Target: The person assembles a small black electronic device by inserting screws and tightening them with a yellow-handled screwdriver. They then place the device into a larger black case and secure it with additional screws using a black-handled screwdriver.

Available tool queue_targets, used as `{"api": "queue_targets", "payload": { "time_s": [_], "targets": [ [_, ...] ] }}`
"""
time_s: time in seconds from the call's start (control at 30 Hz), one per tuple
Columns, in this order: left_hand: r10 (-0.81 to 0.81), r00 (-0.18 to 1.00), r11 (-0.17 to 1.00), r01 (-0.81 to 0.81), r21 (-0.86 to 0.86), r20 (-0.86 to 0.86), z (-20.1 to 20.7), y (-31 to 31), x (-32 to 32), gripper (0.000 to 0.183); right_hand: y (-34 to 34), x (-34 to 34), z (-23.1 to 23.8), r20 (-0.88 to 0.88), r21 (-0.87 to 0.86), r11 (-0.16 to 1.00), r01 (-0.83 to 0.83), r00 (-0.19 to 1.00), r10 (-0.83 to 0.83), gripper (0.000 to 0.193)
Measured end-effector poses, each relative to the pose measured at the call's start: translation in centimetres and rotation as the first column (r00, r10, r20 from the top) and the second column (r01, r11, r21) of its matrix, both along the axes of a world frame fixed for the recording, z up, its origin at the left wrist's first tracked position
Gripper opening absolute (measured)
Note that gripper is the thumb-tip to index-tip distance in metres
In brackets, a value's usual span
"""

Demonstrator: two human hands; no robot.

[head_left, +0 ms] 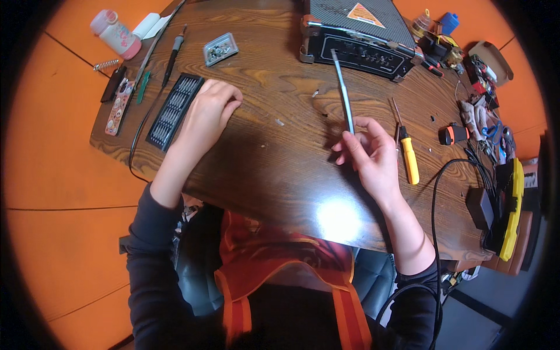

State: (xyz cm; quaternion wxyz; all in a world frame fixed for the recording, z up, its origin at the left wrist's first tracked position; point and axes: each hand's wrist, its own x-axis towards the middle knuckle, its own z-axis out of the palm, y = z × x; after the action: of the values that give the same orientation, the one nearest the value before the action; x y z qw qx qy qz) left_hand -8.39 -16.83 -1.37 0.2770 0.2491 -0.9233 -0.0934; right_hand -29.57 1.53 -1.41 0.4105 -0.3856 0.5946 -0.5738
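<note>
My right hand point(371, 153) grips a slim silver screwdriver point(344, 96) between thumb and fingers. Its shaft slants up and away, and the far end overlaps the front panel of a black amplifier point(363, 55); whether it touches the panel I cannot tell. On the left, my left hand point(213, 105) rests with curled fingers at the right side of a dark case of screwdriver bits point(175, 111). What those fingers hold, if anything, is hidden. Just right of my right hand lies a yellow-handled screwdriver point(410, 160).
A clear tray point(221, 49) of small parts stands at the far left-centre, near a soldering iron point(174, 55) and its cable. A pink bottle point(115, 35) is at the far left. Tools, black cables point(437, 192) and an orange-black roll point(454, 135) crowd the right edge.
</note>
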Motion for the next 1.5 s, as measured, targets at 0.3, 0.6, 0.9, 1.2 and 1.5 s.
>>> {"api": "queue_targets", "payload": {
  "time_s": [0.3,0.6,0.9,1.2,1.5],
  "targets": [
    [0.084,0.906,0.971,0.019,0.237,-0.415,-2.2,1.5,-4.5,0.014,0.3,-0.9,0.3,-0.699,-0.137,0.990,0.033,0.705,-0.120,0.028],
    [-0.040,0.896,0.954,0.166,0.248,-0.442,-2.9,1.9,-4.3,0.018,0.3,-0.4,0.2,-0.713,-0.188,0.982,0.014,0.686,-0.146,0.027],
    [-0.191,0.946,0.981,0.173,-0.091,-0.261,-2.1,2.0,-3.4,0.014,0.6,-0.4,1.0,-0.812,-0.204,0.976,-0.079,0.571,-0.123,0.035],
    [-0.330,0.939,0.895,0.278,-0.348,-0.101,-0.1,1.7,-3.6,0.021,1.3,-0.2,2.0,-0.804,0.023,0.992,-0.125,0.587,0.093,0.012],
    [-0.454,0.890,0.703,0.337,-0.626,-0.031,2.6,0.1,-9.0,0.005,0.8,-1.6,1.3,-0.313,0.164,0.969,-0.185,0.922,0.229,0.012]
  ]
}}
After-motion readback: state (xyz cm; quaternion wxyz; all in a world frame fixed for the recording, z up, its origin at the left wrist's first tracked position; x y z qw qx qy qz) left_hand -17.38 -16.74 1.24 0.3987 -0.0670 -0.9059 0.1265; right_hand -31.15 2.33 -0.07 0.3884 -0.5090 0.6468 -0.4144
